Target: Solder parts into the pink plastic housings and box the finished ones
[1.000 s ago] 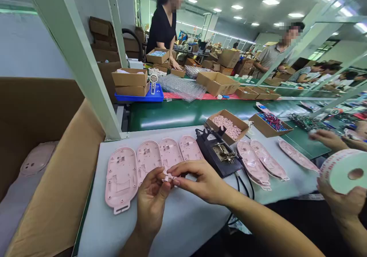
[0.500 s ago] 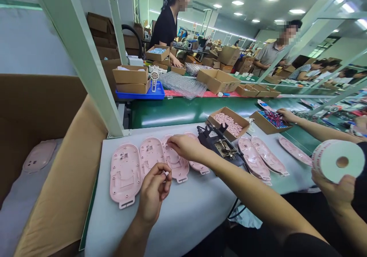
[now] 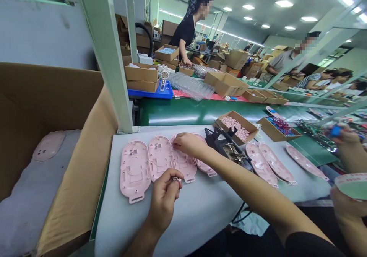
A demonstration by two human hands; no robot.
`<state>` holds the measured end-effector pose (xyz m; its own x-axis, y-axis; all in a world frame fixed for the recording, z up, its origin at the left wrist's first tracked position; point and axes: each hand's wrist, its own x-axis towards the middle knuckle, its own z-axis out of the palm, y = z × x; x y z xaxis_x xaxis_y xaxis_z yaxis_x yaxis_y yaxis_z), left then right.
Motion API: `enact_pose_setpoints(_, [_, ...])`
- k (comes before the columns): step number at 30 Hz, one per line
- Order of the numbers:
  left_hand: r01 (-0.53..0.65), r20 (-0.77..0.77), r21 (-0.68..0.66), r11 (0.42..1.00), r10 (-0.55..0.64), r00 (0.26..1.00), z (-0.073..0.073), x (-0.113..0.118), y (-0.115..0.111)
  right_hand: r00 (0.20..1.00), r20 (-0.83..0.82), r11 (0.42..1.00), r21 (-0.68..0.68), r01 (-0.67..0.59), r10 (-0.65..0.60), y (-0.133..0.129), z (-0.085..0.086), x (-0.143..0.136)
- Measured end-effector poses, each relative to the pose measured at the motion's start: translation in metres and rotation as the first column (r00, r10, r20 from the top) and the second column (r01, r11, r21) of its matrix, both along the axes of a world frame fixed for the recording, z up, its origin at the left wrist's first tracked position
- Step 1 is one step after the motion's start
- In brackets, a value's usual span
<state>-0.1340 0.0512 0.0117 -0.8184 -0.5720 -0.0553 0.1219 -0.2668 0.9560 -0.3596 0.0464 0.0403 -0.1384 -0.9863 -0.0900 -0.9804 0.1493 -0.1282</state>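
Note:
A row of pink plastic shells (image 3: 134, 173) lies hollow side up on the white-covered table. My left hand (image 3: 164, 201) is closed in front of the second and third shells, a small pale plastic piece (image 3: 175, 179) pinched between thumb and fingers. Over the upper part of the third shell (image 3: 186, 169), my right hand (image 3: 189, 145) has its fingertips pressed together and pointing down. Whatever those fingertips hold is hidden. The fourth shell (image 3: 207, 167) is partly covered by my right wrist.
Right of the row stand a black metal fixture (image 3: 229, 148) and a carton of small pink pieces (image 3: 236, 129). More pink shells (image 3: 259, 163) lie beyond. A co-worker's hand (image 3: 348, 201) holds a tape roll (image 3: 352, 184) at right. A green post (image 3: 107, 58) rises at the table's left corner.
The view has shifted, so the scene sits farther right. My left fingers have turned, showing the small pale piece. My right hand stays at the third shell. The co-worker's other hand has left the wire box, carrying something blue.

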Motion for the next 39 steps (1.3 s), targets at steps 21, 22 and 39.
enact_pose_setpoints(21, [0.084,0.304,-0.812,0.578,0.297,0.905,0.071,-0.046,-0.066,0.990,0.034,0.989,-0.057,-0.134,0.136,-0.001,-0.005,-0.025])
enact_pose_setpoints(22, [0.106,0.325,-0.821,0.561,0.306,0.895,0.076,-0.050,-0.069,0.991,0.019,0.989,-0.055,-0.134,0.135,-0.001,-0.004,-0.024])
enact_pose_setpoints(39, [0.648,0.635,-0.755,0.097,0.352,0.688,0.061,-0.092,-0.078,0.997,0.006,0.988,-0.135,-0.081,0.083,0.009,0.008,-0.041])
